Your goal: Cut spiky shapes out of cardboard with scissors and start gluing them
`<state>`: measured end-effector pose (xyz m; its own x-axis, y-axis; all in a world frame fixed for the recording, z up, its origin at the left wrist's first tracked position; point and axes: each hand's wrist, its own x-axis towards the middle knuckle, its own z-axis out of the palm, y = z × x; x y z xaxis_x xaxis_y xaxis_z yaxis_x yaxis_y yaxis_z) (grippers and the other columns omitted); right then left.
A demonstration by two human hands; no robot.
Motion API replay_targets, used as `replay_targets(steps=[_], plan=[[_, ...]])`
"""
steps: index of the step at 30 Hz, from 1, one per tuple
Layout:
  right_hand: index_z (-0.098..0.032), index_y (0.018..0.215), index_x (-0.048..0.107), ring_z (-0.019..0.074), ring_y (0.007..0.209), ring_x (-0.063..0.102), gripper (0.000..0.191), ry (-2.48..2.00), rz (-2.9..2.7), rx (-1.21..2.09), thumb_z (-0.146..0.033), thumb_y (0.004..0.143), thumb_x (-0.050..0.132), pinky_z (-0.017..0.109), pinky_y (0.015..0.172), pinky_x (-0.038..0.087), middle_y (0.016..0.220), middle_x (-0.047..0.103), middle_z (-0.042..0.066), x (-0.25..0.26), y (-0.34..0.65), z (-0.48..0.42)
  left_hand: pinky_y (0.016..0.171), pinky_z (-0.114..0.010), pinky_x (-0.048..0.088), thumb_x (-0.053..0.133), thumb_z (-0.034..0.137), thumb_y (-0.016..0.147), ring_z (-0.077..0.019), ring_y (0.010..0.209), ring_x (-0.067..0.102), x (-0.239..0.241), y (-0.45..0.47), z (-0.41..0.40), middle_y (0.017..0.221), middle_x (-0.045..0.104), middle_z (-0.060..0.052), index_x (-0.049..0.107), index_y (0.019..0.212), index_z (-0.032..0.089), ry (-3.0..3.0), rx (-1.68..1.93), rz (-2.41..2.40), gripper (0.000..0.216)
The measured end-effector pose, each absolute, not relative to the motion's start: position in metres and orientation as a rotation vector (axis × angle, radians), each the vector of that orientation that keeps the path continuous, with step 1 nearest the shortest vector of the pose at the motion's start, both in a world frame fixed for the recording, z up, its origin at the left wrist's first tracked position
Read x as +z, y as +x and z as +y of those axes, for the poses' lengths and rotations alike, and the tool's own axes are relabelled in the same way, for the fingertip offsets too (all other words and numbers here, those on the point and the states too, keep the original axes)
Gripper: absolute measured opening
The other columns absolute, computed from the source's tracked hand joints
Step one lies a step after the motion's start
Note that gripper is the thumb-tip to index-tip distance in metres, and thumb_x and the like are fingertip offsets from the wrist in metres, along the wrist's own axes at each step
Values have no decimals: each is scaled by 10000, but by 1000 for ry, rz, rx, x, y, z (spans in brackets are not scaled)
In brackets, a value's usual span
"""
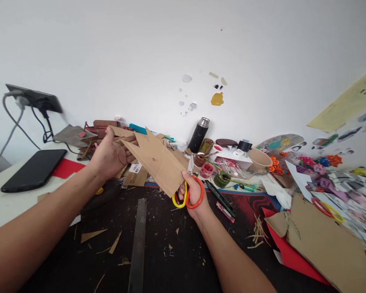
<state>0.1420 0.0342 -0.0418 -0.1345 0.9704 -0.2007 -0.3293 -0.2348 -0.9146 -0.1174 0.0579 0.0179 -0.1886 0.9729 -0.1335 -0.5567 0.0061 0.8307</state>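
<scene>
**A:** At your far left a black phone (33,170) lies flat near the pale table's edge, with a red sheet (65,167) just beside it. Your left hand (111,156) is palm-up and half closed, fingers under and thumb over the far end of the cardboard piece (155,160).

**B:** That piece hangs in the air over the dark mat (183,260), slanting down from your left hand to your right. Its upper edge is cut into points, and its lower corner meets the scissors (187,195).

**A:** Your right hand (198,191) is curled through the yellow and orange loops. Whether the blades stand apart, you cannot tell from here.

**B:** The open room is the mat below your forearms, where only a metal ruler (138,244) and scraps lie. Past your right wrist, clutter crowds to the wall.

**A:** Counted: one phone, one ruler, one black flask (198,134), three small paint pots (206,170). There are two pairs of scissors, the spare pair (327,208) lying at the top of a large cardboard sheet (326,244) at your right.
</scene>
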Motion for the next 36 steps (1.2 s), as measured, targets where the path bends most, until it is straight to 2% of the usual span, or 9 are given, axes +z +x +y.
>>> replay_targets(steps=[3,6,8,14,18,22,25,30,36], plan=[[-223,538,490,99,352,434,560,-1044,-847,1560,-602,726,858,239,375,361,422,495,-37,-40,143,34,806,-368,647,497,736,1020,-314,1166,755,16,-100,47,1344,782,-161,749,1296,192,739,1378,915,660],[-222,567,503,97,346,428,555,-1037,-841,1562,-615,749,850,235,369,346,431,484,-48,-40,143,35,776,-364,664,869,497,847,-333,1147,766,9,-76,32,1343,783,-158,778,1221,210,887,1232,974,480],[-222,558,498,96,348,430,571,-1028,-875,1576,-631,786,825,235,368,347,437,478,-45,-41,142,35,752,-376,675,943,398,758,-351,1097,784,4,-62,25,1274,804,-179,806,1119,189,934,1166,991,439],[-211,520,494,88,328,445,617,-1022,-1047,1649,-669,800,796,217,360,326,423,478,-35,-50,137,31,737,-391,681,923,318,755,-350,1022,800,-10,-51,26,1183,830,-174,815,1076,175,825,1228,1038,368],[-213,728,585,121,312,482,598,-988,-1160,1738,-771,777,794,222,352,362,440,545,-47,-51,134,24,771,-357,677,905,287,775,-321,1028,800,-9,-65,37,1163,835,-156,802,1087,174,790,1403,1077,348],[-199,926,657,171,359,578,695,-893,-1227,1776,-876,786,723,252,404,461,475,602,-36,-48,133,20,683,-286,656,871,215,784,-266,946,800,-1,-77,44,1173,829,-129,783,1105,170,731,1524,1089,335],[-179,1051,689,186,402,634,779,-829,-1229,1820,-914,794,677,240,416,454,513,634,-24,-47,135,19,654,-268,648,828,173,819,-226,860,793,3,-82,47,1182,822,-128,778,1112,156,663,1573,1079,298],[-143,1223,661,217,491,710,1000,-768,-1335,1886,-1019,749,575,213,410,410,640,746,67,-50,138,20,679,-337,676,734,191,919,-252,820,801,4,-84,49,1177,818,-182,749,1240,101,539,1542,995,334],[-139,1229,672,287,735,802,1143,-584,-1456,1985,-1112,683,423,325,635,591,896,821,191,-54,138,23,659,-331,676,706,264,961,-266,803,803,10,-79,41,1120,834,-173,766,1220,108,522,1378,995,308]])
